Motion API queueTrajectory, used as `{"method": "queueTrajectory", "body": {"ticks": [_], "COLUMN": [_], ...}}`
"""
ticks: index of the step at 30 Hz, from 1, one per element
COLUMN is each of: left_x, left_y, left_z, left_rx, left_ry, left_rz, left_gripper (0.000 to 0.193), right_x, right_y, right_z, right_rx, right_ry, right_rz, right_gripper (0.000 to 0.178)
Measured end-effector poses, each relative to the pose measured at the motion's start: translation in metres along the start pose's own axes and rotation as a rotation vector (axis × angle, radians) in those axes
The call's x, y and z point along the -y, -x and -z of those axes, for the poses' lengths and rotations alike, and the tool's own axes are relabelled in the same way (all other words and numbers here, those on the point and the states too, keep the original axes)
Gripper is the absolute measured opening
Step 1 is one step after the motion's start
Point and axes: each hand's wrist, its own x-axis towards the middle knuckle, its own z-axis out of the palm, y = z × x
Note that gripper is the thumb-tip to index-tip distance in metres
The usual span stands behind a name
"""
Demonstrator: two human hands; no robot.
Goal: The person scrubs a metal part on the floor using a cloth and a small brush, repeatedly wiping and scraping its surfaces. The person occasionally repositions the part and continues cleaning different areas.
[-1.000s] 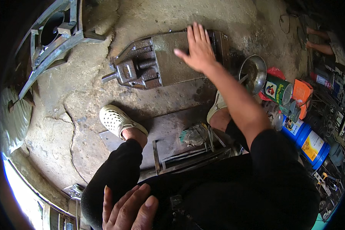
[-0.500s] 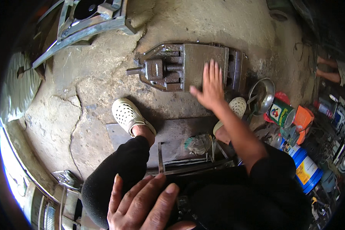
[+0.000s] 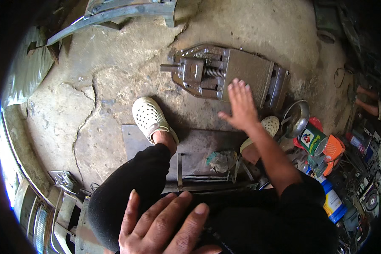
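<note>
right hand (image 3: 240,105) spread, empty, over vise (image 3: 226,76) | left hand (image 3: 167,226) flat on thigh | grip vise body squarely, not screw

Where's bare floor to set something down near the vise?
Bare concrete left of the vise, between the metal frame above and the left shoe. Crowded on the right: bowl, cans and clutter past the right hand.

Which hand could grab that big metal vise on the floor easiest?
Probably the right hand. It is stretched out with open fingers just at the near edge of the vise. The left hand rests back on the person's dark trouser leg, far from it.
</note>
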Motion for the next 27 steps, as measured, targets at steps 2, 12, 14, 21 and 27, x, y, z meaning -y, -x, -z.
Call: {"method": "queueTrajectory", "body": {"ticks": [2, 12, 14, 21, 27], "left_x": [0.004, -0.004, -0.007, -0.009, -0.015], "left_y": [0.002, 0.006, 0.005, 0.002, 0.004], "left_z": [-0.003, 0.008, 0.01, 0.014, 0.017], "left_rx": [-0.024, -0.002, 0.012, -0.022, -0.004], "left_ry": [0.019, 0.091, 0.094, 0.124, 0.137], "left_rz": [-0.009, 0.038, 0.031, 0.001, -0.051], "left_gripper": [0.07, 0.07, 0.071, 0.071, 0.071], "right_x": [-0.018, -0.03, -0.031, -0.038, -0.022], "right_y": [-0.013, -0.005, -0.025, -0.023, -0.043], "right_z": [-0.008, -0.004, 0.008, 0.015, 0.033], "right_rx": [-0.472, -0.427, -0.567, -0.342, -0.435], "right_ry": [-0.147, -0.156, -0.237, -0.072, -0.206], "right_rz": [-0.135, -0.137, -0.299, -0.02, 0.023], "right_gripper": [0.113, 0.112, 0.11, 0.113, 0.117]}}
